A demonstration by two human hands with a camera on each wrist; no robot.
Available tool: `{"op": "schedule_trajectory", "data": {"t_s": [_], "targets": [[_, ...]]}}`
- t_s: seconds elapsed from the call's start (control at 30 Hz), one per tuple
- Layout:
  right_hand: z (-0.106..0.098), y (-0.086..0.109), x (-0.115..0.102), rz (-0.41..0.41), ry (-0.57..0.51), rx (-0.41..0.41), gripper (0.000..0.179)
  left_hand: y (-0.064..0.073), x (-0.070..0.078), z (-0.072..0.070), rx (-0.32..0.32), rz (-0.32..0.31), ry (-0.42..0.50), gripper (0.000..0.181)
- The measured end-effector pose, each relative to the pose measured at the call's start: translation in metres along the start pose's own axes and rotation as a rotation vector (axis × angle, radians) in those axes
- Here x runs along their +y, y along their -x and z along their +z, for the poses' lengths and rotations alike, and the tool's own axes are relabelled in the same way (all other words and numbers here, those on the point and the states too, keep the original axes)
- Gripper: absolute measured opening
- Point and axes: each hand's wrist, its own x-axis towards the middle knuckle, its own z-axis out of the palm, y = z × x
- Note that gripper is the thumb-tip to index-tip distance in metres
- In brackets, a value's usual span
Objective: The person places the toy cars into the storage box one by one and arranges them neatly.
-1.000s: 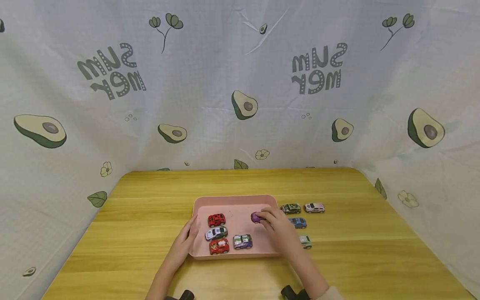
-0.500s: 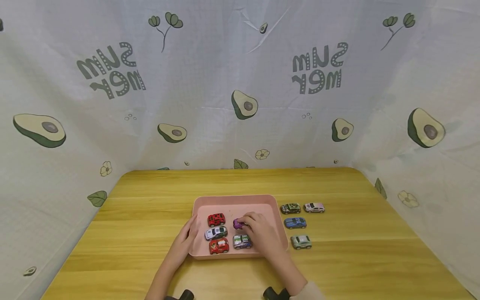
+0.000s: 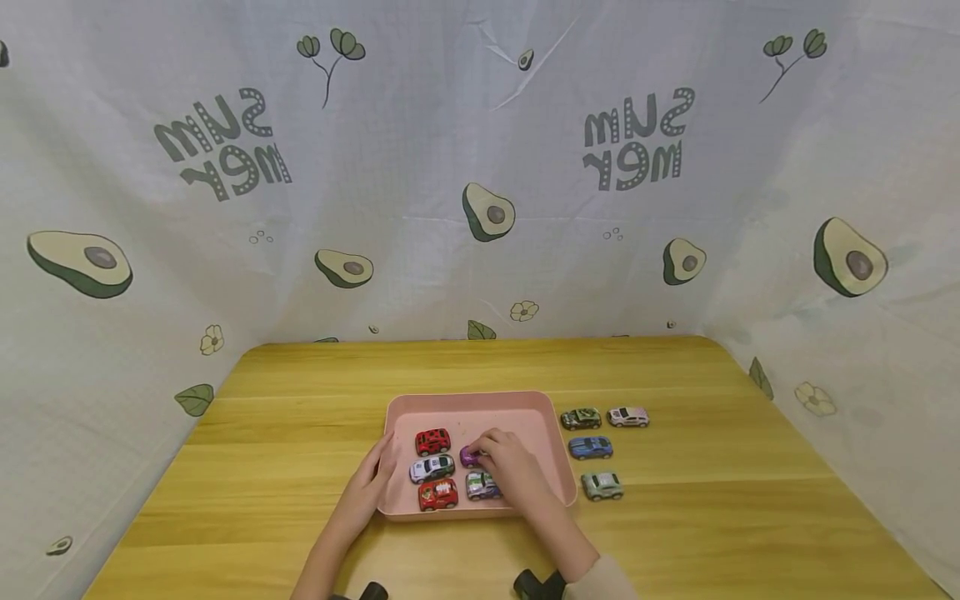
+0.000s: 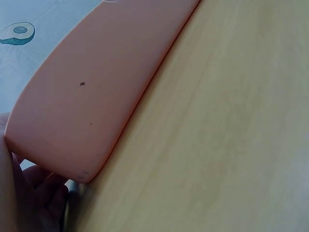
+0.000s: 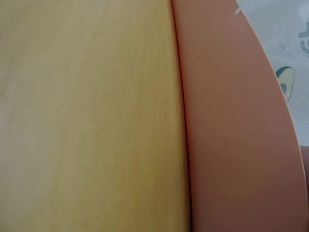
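Observation:
A pink tray [image 3: 517, 412] lies on the wooden table with several toy cars in it. My right hand [image 3: 515, 472] reaches over the tray's front wall and pinches a small purple toy car [image 3: 468, 456], partly hidden by the fingers. Just in front of it stands a green-and-white toy car [image 3: 480, 485], partly covered by the hand. To the left are a red toy car with black spots [image 3: 432, 442], a white toy car [image 3: 432, 468] and a red toy car [image 3: 438, 494]. My left hand [image 3: 371, 475] holds the tray's left side, fingers bent at its outer wall [image 4: 91, 96].
Right of the tray, on the table [image 3: 697, 500], stand a camouflage toy car [image 3: 581, 418], a white-and-pink toy car [image 3: 628, 417], a blue toy car [image 3: 590, 447] and a pale green toy car [image 3: 602, 486]. A printed cloth [image 3: 420, 167] hangs behind the table.
My right hand has moved left across the tray with the purple toy car, bringing it behind the green-and-white one. The left hand has stayed on the tray's side.

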Motion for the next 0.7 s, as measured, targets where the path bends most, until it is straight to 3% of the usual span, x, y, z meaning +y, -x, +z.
{"op": "schedule_trajectory", "data": {"t_s": [0.47, 0.7], "targets": [[-0.004, -0.002, -0.002, 0.006, 0.0, -0.073, 0.01, -0.001, -0.004, 0.0, 0.012, -0.004, 0.002, 0.051], [-0.01, 0.0, -0.002, -0.005, 0.04, -0.025, 0.016, 0.0, -0.004, 0.0, 0.015, 0.0, -0.003, 0.051]]}}
